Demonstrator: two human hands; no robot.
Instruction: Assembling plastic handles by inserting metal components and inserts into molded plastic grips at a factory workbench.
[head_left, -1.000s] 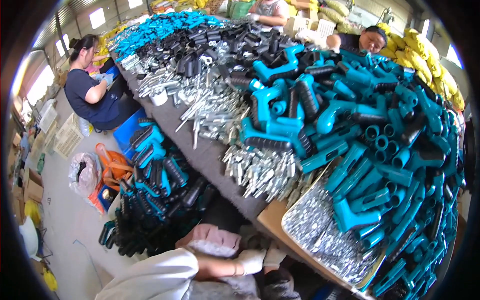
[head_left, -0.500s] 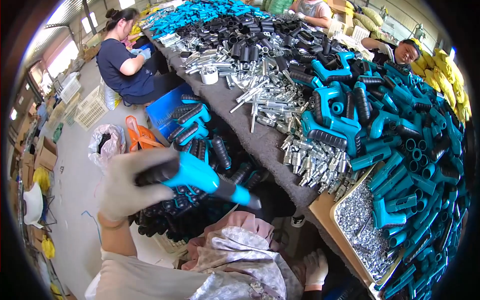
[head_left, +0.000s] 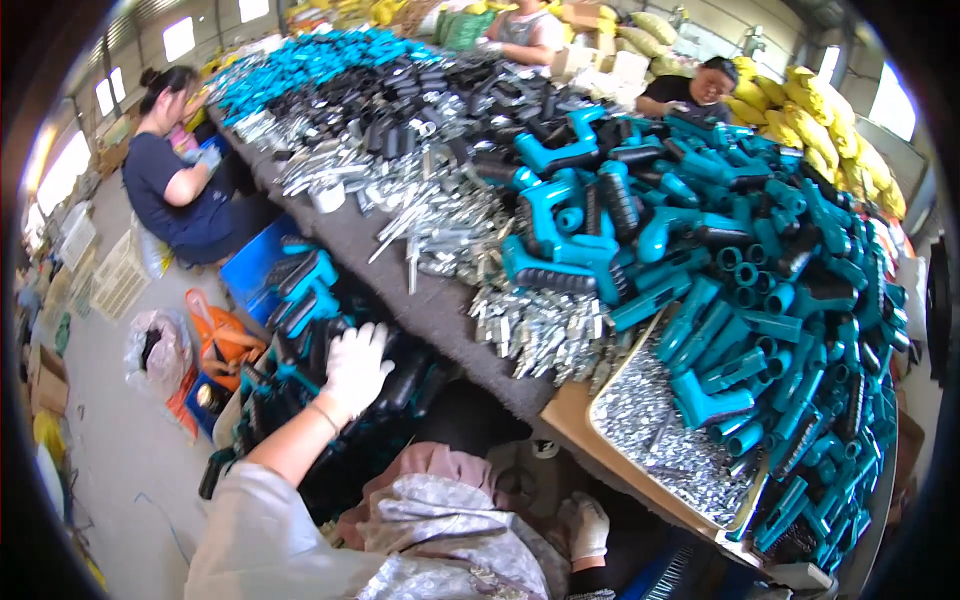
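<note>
Head view: left hand (head_left: 356,366), gloved in white, reaches forward and down from a bent arm, palm down, fingers (head_left: 375,340) slightly spread and resting on the heap of blue and black handles (head_left: 300,300) below the desk (head_left: 440,310) edge. Right hand (head_left: 585,525), also gloved, hangs low under the desk beside the lap, fingers loosely curled, holding nothing I can make out.

Teal-and-black handles (head_left: 700,250), silver metal parts (head_left: 545,325), seemingly white gloves (head_left: 355,368).
</note>
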